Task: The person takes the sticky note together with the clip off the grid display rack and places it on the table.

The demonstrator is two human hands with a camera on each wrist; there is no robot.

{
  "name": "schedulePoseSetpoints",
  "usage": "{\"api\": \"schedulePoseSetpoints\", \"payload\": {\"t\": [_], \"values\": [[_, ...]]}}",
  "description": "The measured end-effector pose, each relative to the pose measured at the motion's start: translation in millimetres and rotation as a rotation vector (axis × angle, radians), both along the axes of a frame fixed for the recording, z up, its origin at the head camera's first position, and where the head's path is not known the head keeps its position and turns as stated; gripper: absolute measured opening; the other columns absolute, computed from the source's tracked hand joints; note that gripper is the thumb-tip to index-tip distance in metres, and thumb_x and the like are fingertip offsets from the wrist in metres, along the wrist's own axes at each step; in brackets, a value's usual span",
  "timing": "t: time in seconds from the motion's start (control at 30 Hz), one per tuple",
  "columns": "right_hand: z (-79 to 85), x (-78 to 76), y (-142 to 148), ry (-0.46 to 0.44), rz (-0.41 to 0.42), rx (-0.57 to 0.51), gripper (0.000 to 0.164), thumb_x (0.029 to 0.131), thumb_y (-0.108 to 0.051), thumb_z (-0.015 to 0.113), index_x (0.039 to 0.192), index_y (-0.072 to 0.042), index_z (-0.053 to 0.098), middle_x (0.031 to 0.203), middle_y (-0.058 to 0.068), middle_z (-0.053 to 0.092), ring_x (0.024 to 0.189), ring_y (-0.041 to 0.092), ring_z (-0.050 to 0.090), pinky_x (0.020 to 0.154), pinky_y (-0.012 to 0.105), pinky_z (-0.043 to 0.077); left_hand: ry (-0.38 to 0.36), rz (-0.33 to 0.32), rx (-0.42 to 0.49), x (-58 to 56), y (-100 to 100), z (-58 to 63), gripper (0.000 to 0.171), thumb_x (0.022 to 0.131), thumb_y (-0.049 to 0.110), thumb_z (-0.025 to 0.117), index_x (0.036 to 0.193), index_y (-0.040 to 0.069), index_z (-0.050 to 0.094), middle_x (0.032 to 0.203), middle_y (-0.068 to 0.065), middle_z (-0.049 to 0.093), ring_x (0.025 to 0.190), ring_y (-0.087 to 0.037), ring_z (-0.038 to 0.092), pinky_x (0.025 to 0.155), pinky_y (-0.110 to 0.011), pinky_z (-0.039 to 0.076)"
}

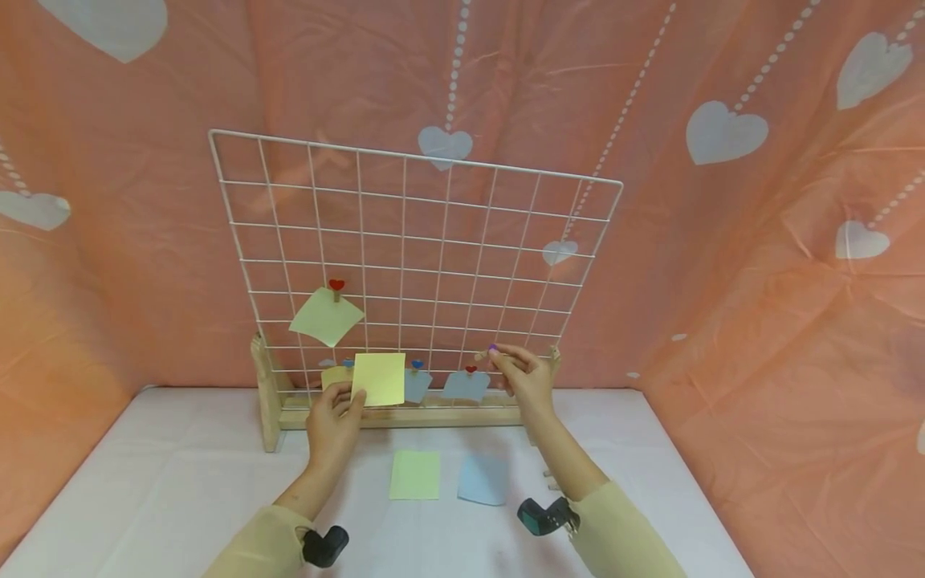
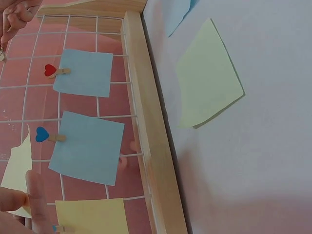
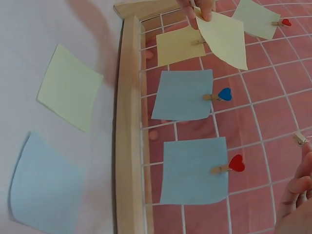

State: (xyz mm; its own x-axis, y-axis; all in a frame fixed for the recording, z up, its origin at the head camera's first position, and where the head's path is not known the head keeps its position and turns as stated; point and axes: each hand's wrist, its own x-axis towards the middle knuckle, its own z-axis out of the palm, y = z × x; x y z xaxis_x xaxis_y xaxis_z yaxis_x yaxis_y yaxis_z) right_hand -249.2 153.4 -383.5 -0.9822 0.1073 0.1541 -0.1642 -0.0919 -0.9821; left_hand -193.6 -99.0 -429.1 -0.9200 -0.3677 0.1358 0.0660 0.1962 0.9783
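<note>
Below, notes (image 1: 415, 475) on white tabletop (image 1: 173, 474); orange backdrop (image 1: 549, 88).

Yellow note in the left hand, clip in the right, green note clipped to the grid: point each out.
Held yellow note (image 1: 381, 377): head view, middle of its face.
Held clip (image 3: 299, 138): right wrist view, its exposed wooden end.
Clipped green note (image 1: 325, 316): head view, middle of its face.

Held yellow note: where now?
Head view: the held yellow note is left of centre, in the left hand, before the lower rows of the wire grid.
</note>
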Motion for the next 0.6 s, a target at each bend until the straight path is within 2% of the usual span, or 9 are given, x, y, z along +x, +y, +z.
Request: {"api": "schedulePoseSetpoints", "payload": {"t": [0.17, 0.33, 0.53, 0.6], "values": [[-6.5, 1.3, 4.3, -0.020, -0.024, 0.034, 0.026, 0.088, -0.008, 0.068, 0.106, 0.010, 0.064, 0.066, -0.003, 0.069, 0.044, 0.004, 0.046, 0.042, 0.013, 0.033, -0.023, 0.002, -0.007, 1.9, -1.7, -1.3, 0.026, 0.093, 0.006, 0.058, 0.114, -0.010, 0.057, 0.110, -0.027, 0.061, 0.067, 0.002, 0.062, 0.061, -0.013, 0.052], [-11.9, 4.1, 9.4, -0.042, -0.039, 0.036, 0.029, 0.088, -0.007, 0.068, 0.108, 0.011, 0.062, 0.061, -0.010, 0.065, 0.045, 0.003, 0.045, 0.042, 0.012, 0.033, -0.039, 0.000, -0.014, 4.2, -4.4, -3.5, 0.026, 0.094, 0.007, 0.057, 0.115, -0.009, 0.057, 0.109, -0.027, 0.062, 0.070, -0.010, 0.068, 0.061, -0.013, 0.051], [-17.7, 6.7, 16.3, -0.083, -0.042, 0.003, 0.028, 0.088, -0.008, 0.068, 0.108, 0.011, 0.062, 0.063, -0.006, 0.067, 0.045, 0.003, 0.043, 0.042, 0.012, 0.033, -0.047, 0.004, -0.031, 6.4, -6.9, -7.5, 0.026, 0.093, 0.007, 0.058, 0.114, -0.010, 0.057, 0.109, -0.027, 0.062, 0.071, 0.003, 0.063, 0.061, -0.008, 0.048], [-19.1, 7.3, 18.9, -0.093, -0.044, 0.008, 0.028, 0.087, -0.009, 0.069, 0.108, 0.010, 0.063, 0.065, -0.005, 0.068, 0.045, 0.003, 0.043, 0.042, 0.012, 0.032, -0.038, -0.007, -0.014, 6.8, -7.4, -9.1, 0.026, 0.093, 0.005, 0.058, 0.114, -0.011, 0.056, 0.109, -0.028, 0.061, 0.068, 0.001, 0.063, 0.060, -0.009, 0.048]]}}
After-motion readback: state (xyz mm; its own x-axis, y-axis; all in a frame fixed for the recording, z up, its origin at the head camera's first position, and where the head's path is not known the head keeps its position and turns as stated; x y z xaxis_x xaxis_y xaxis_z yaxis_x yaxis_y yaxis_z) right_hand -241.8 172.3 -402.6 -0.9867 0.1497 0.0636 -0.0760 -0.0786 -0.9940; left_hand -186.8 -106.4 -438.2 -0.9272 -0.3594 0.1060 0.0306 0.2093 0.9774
